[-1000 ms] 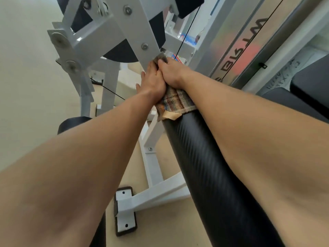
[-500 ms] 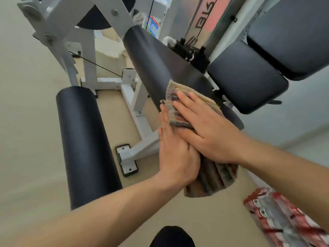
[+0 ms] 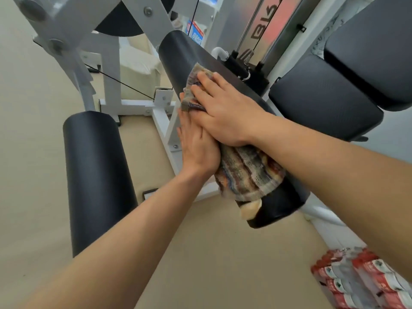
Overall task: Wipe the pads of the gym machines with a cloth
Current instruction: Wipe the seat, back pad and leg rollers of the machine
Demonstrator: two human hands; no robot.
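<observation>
A striped, multicoloured cloth (image 3: 247,175) is wrapped over the upper black roller pad (image 3: 178,54) of a white gym machine. My right hand (image 3: 225,110) lies flat on top of the cloth, fingers spread, pressing it onto the pad. From the left side, my left hand (image 3: 197,146) presses the cloth against the pad, partly under my right hand. The cloth's lower end hangs near the pad's near end cap (image 3: 276,210). A second black roller pad (image 3: 95,175) lies lower to the left, untouched.
The white machine frame (image 3: 111,70) with its pivot plates and a thin cable (image 3: 124,84) stands behind. Black seat pads (image 3: 325,101) are at the right. A red and white pack (image 3: 356,284) sits on the beige floor (image 3: 223,253) at the lower right.
Both hands and the cloth came back from the pad's far end toward its near end, then slid a little forward again. The camera view has shifted.
</observation>
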